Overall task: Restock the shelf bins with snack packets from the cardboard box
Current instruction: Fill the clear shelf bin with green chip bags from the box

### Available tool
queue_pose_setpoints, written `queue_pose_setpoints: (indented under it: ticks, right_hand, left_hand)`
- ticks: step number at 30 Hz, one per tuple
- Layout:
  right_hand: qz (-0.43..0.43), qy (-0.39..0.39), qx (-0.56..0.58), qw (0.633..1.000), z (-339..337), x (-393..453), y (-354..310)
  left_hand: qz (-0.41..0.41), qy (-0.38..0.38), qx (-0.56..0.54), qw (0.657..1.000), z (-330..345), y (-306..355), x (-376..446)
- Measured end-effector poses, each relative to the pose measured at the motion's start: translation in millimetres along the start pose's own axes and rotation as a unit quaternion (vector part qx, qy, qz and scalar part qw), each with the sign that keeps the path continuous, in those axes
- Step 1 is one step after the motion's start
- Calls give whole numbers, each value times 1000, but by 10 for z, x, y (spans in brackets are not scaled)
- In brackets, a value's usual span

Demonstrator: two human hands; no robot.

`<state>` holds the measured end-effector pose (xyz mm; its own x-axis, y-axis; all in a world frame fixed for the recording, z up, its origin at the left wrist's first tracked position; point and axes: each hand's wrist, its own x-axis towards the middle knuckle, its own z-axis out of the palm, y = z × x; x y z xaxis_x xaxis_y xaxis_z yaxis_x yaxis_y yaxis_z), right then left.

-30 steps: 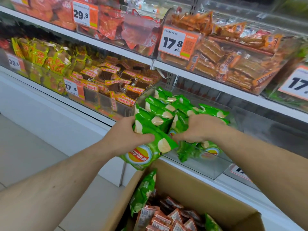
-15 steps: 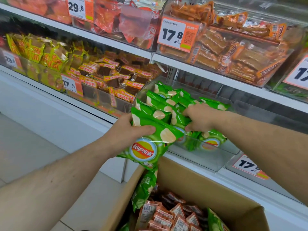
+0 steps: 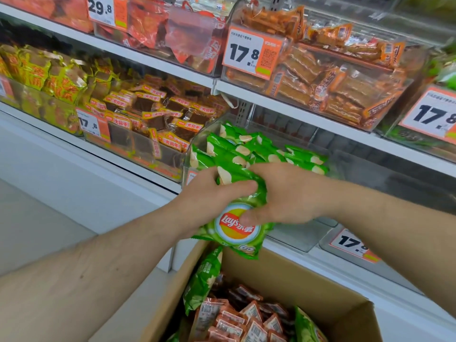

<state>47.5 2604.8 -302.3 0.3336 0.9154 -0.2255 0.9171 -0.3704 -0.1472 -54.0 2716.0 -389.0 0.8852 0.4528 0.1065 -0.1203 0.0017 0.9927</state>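
In the middle of the frame, the left hand [image 3: 209, 193] and the right hand [image 3: 283, 196] both grip one green chip bag [image 3: 237, 225] in front of the clear bin [image 3: 303, 233], above the cardboard box [image 3: 291, 280] at the bottom.
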Motion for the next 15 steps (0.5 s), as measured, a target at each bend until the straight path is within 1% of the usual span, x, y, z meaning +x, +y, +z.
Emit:
queue_pose_setpoints:
  ticks: [1,2,3,4,5,6,7,8,9,11,12,13,15]
  right_hand:
    - [10,18,-26,999,-17,-33,23]
    - [24,46,-27,998,-89,-74,89]
    - [48,86,4,995,-194,-129,182]
    - [67,134,76,986,-299,-202,283]
    - [76,183,172,965,-397,-285,366]
    - [77,231,265,933,-459,-344,470]
    - [79,278,335,897,-487,-398,568]
    - [78,314,371,870,-492,-441,668]
    - [83,338,383,856,-468,-466,754]
    - [108,346,369,856,-394,-503,936]
    - [126,341,361,859,-358,-514,1040]
    - [145,335,358,860,-331,-530,1128]
    - [176,321,376,851,-280,-540,1304]
  left_hand:
    - [7,4,-5,1000,19,17,8]
    - [9,23,-8,1000,9,14,30]
    - [10,54,-6,998,-29,7,64]
    - [20,90,17,996,-91,-20,107]
    - [45,123,66,989,-152,-42,136]
    - [86,143,134,977,-207,-76,163]
    - [134,150,198,959,-250,-106,192]
    - [181,148,254,939,-276,-126,236]
    - [221,142,303,916,-285,-113,283]
    - [282,111,408,861,-269,-27,423]
    - [299,78,463,831,-233,46,509]
    - [294,36,510,807,-188,126,601]
    - [227,-38,582,780,-70,263,778]
